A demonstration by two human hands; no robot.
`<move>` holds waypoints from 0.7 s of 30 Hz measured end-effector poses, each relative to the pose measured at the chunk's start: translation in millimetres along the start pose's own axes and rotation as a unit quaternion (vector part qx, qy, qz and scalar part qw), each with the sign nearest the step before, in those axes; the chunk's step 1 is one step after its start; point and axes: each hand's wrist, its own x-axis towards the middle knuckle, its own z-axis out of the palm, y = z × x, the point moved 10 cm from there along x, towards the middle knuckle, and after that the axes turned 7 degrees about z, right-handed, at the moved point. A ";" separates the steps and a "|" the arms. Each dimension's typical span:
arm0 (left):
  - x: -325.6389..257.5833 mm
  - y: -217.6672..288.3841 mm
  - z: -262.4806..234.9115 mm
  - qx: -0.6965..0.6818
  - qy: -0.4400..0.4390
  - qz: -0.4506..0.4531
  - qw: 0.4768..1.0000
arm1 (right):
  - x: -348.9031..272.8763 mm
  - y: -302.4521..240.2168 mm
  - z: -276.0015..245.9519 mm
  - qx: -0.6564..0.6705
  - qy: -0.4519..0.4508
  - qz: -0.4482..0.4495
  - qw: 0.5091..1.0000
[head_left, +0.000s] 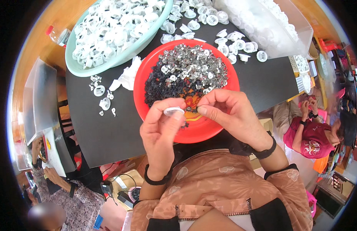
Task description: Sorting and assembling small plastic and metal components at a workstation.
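Above the near part of a red plastic bowl [203, 134], my left hand [162, 133] pinches a small round white plastic part [173, 111] between thumb and fingers. Just right of it, my right hand [229, 115] has thumb and index finger pressed together on a tiny dark piece [197, 109], too small to name. Inside the bowl lie a heap of shiny metal pieces [209, 69] on the far right side and a heap of small black pieces [159, 84] on the left. The bowl's printed bottom shows between my hands.
A pale green basin [72, 65] full of white plastic parts stands far left. More white parts [236, 45] lie loose beside a clear bin [301, 42] at far right. Crumpled white tissue [128, 75] and scattered pieces [104, 103] rest left on the black table [97, 142]. Other people sit on both sides.
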 end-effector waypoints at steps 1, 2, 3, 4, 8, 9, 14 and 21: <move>-0.6 1.5 6.7 0.041 -0.019 0.022 0.999 | -0.1 -1.5 -1.0 0.000 0.001 -0.003 1.000; -1.7 3.1 12.3 0.084 -0.038 0.043 0.995 | -0.5 -2.2 -0.5 0.045 -0.006 -0.003 0.999; -2.3 3.2 16.7 0.101 -0.054 0.057 0.992 | -0.8 -2.5 -0.2 0.090 -0.015 -0.002 0.996; -2.3 3.3 18.9 0.103 -0.054 0.058 0.991 | -0.9 -2.8 -0.8 0.091 -0.015 -0.004 0.996; -1.1 4.0 26.5 0.156 -0.064 0.079 0.982 | -0.4 1.3 -1.8 0.112 -0.016 -0.005 0.994; -0.7 4.1 26.5 0.171 -0.059 0.080 0.980 | -0.4 0.7 -1.5 0.098 -0.014 -0.011 0.995; 0.9 -4.3 21.1 0.140 -0.025 0.040 0.989 | -2.3 -8.3 -5.4 0.020 0.028 -0.057 0.998; -1.8 -7.6 18.3 0.093 -0.002 0.010 0.996 | -23.1 -46.9 -8.4 -0.209 0.121 -0.232 0.942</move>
